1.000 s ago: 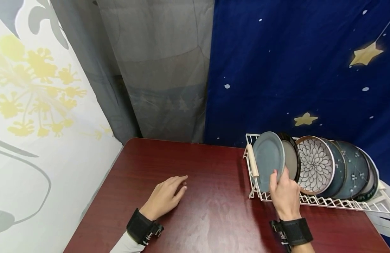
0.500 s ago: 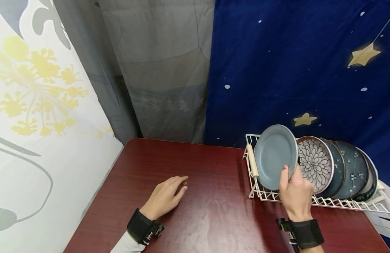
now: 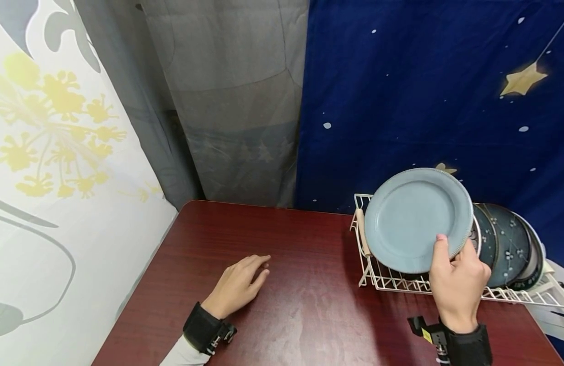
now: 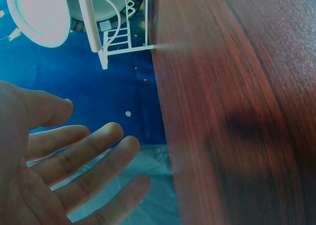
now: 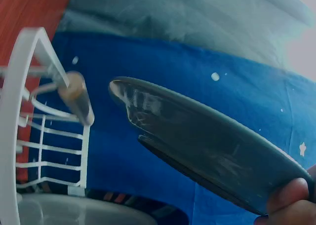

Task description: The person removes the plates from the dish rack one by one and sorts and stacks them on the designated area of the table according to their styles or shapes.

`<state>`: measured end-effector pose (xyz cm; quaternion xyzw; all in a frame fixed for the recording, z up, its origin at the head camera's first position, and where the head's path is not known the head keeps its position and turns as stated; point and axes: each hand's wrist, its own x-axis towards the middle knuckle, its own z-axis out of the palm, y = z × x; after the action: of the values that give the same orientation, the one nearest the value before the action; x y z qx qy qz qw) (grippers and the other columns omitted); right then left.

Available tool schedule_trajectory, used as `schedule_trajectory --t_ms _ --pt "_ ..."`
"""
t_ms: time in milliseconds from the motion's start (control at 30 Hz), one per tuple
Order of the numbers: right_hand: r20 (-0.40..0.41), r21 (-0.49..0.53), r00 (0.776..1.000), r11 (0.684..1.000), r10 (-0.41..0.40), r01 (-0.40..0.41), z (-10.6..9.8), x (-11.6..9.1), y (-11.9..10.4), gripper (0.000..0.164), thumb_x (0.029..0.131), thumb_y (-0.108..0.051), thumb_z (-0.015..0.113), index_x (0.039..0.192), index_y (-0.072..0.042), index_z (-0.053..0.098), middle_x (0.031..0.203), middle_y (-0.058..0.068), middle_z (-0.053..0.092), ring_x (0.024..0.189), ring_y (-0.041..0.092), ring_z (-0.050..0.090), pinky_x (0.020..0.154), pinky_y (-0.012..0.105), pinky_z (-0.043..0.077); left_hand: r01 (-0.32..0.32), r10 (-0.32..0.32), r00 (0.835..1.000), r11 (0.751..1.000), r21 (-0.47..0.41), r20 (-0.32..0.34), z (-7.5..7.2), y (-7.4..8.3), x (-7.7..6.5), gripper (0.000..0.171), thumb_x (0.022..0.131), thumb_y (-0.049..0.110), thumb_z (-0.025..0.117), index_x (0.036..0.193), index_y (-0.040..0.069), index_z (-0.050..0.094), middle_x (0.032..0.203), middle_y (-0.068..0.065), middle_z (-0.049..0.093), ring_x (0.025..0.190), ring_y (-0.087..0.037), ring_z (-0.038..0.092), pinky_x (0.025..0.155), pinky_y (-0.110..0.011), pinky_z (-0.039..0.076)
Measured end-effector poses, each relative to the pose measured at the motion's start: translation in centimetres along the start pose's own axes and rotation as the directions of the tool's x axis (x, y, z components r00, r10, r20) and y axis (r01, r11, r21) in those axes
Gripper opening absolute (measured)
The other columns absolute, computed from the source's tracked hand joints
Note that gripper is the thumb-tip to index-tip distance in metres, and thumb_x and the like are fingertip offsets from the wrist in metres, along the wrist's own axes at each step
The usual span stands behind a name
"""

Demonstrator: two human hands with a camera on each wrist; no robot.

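A blue-grey plate (image 3: pixel 414 218) is gripped at its lower right edge by my right hand (image 3: pixel 460 287), the thumb lying on its face. It is held tilted, its face toward the head camera, over the left end of a white wire dish rack (image 3: pixel 401 284). In the right wrist view the underside of the plate (image 5: pixel 197 141) shows, with fingers at its rim and the rack's handle (image 5: pixel 76 96) apart from it. My left hand (image 3: pixel 238 284) is over the table to the left, fingers relaxed and holding nothing; the left wrist view shows the same hand (image 4: pixel 74 170) with its fingers spread.
Several plates stand upright in the rack, among them a dark floral plate (image 3: pixel 508 244); the held plate hides some of them. The rack sits at the right of a dark red wooden table (image 3: pixel 300 315). Grey and blue curtains (image 3: pixel 346 101) hang behind, and a white patterned panel (image 3: pixel 80 244) is on the left.
My right hand has lifted the blue-grey plate up from the rack's left slot and moved right, turning its face toward the head camera. The left hand has not moved.
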<state>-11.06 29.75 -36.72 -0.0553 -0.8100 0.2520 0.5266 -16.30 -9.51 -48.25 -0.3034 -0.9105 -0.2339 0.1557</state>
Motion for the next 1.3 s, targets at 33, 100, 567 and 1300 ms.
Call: schedule_trajectory --t_ms 33,100,567,1300 --pt "0.008 0.007 1.000 1.000 0.013 -0.013 -0.1 0.0 -0.1 0.018 0.085 -0.016 0.060 0.081 0.002 0.062 0.044 0.003 0.045 0.039 0.000 0.032 0.040 0.022 0.024 0.002 -0.002 1.000 1.000 -0.001 0.001 0.0 0.0 0.0 0.035 0.094 0.029 0.051 0.127 0.020 0.052 0.106 0.007 0.061 0.094 -0.007 0.058 0.071 -0.031 0.052" --pt "0.019 0.027 0.998 0.998 0.057 -0.058 -0.1 -0.2 -0.4 0.018 0.085 -0.016 0.060 0.080 0.001 0.062 0.044 0.002 0.044 0.041 -0.001 0.031 0.041 0.019 0.023 0.007 -0.007 1.000 1.000 -0.009 0.004 0.0 -0.1 0.0 0.035 0.094 0.029 0.051 0.128 0.020 0.052 0.105 0.008 0.061 0.093 -0.006 0.058 0.070 -0.030 0.052" --pt "0.182 0.299 0.884 0.832 0.432 -0.468 0.2 -1.6 -0.7 0.018 0.087 -0.017 0.062 0.088 0.001 0.067 0.041 0.001 0.052 0.029 0.009 0.043 0.030 0.021 0.032 0.099 -0.104 0.994 0.984 -0.148 -0.027 -0.8 -0.3 1.2 0.032 0.095 0.033 0.047 0.126 0.025 0.052 0.103 0.015 0.058 0.089 0.003 0.056 0.068 -0.024 0.049" --pt "0.553 0.552 0.574 0.251 0.604 -0.795 1.7 -3.4 -1.9 0.033 0.087 -0.021 0.064 0.104 0.007 0.058 0.056 0.010 0.061 0.026 0.010 0.034 0.022 0.025 0.021 0.118 -0.230 0.968 0.775 -0.621 -0.104 -4.3 3.7 4.5 0.025 0.095 0.012 0.049 0.120 0.011 0.056 0.102 -0.009 0.065 0.092 -0.022 0.062 0.071 -0.028 0.052"
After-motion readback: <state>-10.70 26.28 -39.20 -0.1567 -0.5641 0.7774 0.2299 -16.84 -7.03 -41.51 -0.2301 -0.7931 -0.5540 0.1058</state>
